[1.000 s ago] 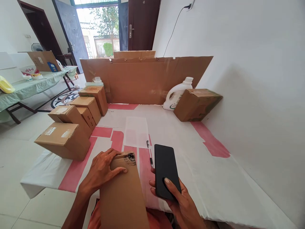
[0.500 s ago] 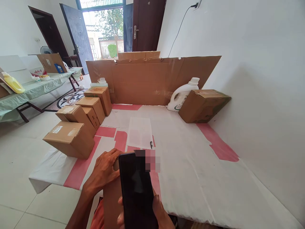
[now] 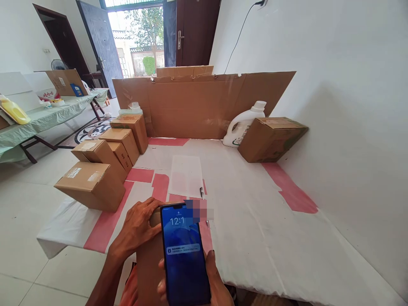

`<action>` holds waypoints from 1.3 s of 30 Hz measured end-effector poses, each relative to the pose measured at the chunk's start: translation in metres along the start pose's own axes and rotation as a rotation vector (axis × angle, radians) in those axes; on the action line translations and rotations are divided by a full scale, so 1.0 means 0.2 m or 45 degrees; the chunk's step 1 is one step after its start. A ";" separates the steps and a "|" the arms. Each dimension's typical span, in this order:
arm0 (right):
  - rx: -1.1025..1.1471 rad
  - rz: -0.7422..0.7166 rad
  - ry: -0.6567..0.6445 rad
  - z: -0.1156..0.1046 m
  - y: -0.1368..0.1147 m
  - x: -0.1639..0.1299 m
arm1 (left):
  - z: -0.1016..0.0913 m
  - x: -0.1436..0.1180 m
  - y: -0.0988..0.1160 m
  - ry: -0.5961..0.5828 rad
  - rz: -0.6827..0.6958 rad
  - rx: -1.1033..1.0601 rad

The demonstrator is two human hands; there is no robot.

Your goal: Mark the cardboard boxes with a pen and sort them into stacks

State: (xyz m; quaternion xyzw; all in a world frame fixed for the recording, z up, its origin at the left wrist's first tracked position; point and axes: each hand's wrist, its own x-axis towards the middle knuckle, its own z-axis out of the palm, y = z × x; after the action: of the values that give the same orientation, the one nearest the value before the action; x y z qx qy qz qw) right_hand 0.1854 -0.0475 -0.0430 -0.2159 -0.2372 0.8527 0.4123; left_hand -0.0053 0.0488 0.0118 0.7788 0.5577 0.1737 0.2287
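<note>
In my right hand [image 3: 215, 278] is a smartphone [image 3: 185, 263], held upright with my fingers round its lower part. Its blue lock screen is lit, with a clock and one notification; a pixelated patch hides the top right corner. Behind the phone stands a brown cardboard box [image 3: 148, 267] at the table's near edge, mostly covered by the phone. My left hand [image 3: 140, 223] grips the upper part of that box, fingers bent over its top edge. Beyond the hands, a white sheet of paper [image 3: 185, 174] lies flat with a black pen [image 3: 202, 192] at its lower right corner.
Several cardboard boxes [image 3: 92, 187] line the table's left side. At the back stands a cardboard panel [image 3: 188, 106]. A white jug [image 3: 239, 129] and a larger box [image 3: 270, 140] are at the right, near the wall. A white cloth [image 3: 255, 238] with pink patches covers the table.
The phone's screen has gone from black to lit. My left hand keeps its place on the box, and the view has shifted slightly.
</note>
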 end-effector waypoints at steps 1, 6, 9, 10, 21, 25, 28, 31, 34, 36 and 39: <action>0.049 0.025 -0.012 -0.01 0.00 0.00 | 0.00 0.00 0.00 0.001 -0.003 0.006; 0.199 0.041 -0.008 -0.02 -0.02 0.00 | 0.01 0.00 -0.02 -0.016 -0.004 0.064; 0.204 -0.015 0.098 0.00 -0.05 -0.04 | 0.01 0.00 -0.03 -0.019 -0.012 0.072; 0.202 -0.016 0.143 0.01 -0.06 -0.05 | 0.01 0.00 -0.04 -0.021 -0.008 0.068; -0.670 -0.669 1.125 -0.49 -0.35 0.06 | 0.01 0.02 -0.05 -0.023 -0.050 0.013; -1.129 -0.644 1.455 -0.81 -0.43 0.10 | 0.02 0.01 -0.08 0.019 -0.059 -0.033; -1.278 -0.543 1.591 -0.90 -0.45 0.07 | 0.02 0.02 -0.09 0.036 -0.068 -0.055; -1.433 -0.439 1.644 -0.91 -0.47 0.04 | 0.02 0.05 -0.09 0.042 -0.044 -0.069; -1.568 -0.352 1.687 -0.91 -0.48 0.02 | 0.03 0.07 -0.10 0.080 -0.020 -0.067; -1.702 -0.248 1.727 -0.93 -0.48 0.01 | 0.05 0.09 -0.12 0.133 -0.028 -0.057; -1.889 -0.096 1.731 -0.96 -0.48 -0.03 | 0.09 0.10 -0.16 0.212 -0.054 -0.056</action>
State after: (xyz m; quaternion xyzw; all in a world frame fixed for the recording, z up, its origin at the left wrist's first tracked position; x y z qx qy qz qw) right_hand 0.3544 0.0445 -0.1381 -0.8512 -0.4292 0.1717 0.2484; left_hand -0.0144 0.0729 -0.0206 0.7446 0.5871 0.2451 0.2022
